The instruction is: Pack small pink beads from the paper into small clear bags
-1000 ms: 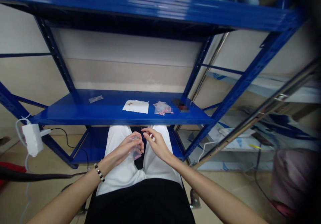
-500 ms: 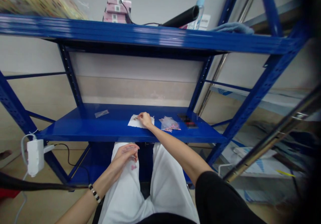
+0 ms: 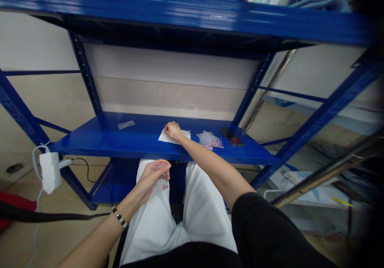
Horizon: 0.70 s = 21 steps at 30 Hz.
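Observation:
My right hand [image 3: 173, 130] reaches out over a blue steel shelf [image 3: 120, 142], its fingertips bunched on a white paper sheet [image 3: 175, 137]. Whether those fingers pinch anything is hidden. Close to the right of the sheet lies a heap of clear plastic bags with pink marks [image 3: 209, 140]. Over my lap, my left hand [image 3: 154, 175] curls around a small clear plastic bag [image 3: 164, 186] with pink inside. A blurred dark object [image 3: 232, 138] and a small flat clear packet [image 3: 126, 125] also lie on the shelf.
A second blue shelf [image 3: 180, 16] runs overhead, with blue uprights at both sides. A white power adapter [image 3: 49, 172] hangs at the shelf's left end on its cable. A thick black cable [image 3: 39, 215] crosses the lower left. White trousers cover my lap.
My right hand has moved from over my lap out to the paper sheet on the shelf. My left hand stays over my lap with the bag, and the view has tilted slightly.

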Motion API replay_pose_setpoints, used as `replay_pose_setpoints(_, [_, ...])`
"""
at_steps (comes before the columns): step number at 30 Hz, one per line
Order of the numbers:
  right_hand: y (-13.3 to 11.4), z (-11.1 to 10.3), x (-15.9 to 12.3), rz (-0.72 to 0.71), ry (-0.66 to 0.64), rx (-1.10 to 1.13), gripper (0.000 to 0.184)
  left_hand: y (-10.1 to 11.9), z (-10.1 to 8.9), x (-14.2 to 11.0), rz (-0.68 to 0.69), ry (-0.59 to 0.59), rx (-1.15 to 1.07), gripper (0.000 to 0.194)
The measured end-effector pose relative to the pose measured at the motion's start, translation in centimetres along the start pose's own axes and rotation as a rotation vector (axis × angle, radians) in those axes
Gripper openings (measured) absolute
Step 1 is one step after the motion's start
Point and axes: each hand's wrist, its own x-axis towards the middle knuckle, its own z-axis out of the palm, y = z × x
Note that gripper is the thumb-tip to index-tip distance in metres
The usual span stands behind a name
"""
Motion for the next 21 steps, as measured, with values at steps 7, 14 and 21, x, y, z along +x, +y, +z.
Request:
replay_pose_setpoints(7, [-2.4,-2.3,-0.8,-0.065,0.065,0.094,0.019,0.1,-0.3,0.1,-0.023,-0.009,-0.035,0.028])
replay_pose_setpoints(14, [-4.7,-4.8,-14.3,-0.403,0.179,0.426,0.008,0.0,0.1,-0.3,-0.075,-0.163,0.141,0.031])
replay_pose_setpoints(21, [-3.8,-5.2,-25.8,-0.331,0.156,0.358,0.015,-1.0,2.3,-2.2,-0.114,-0.411,0.27,0.025])
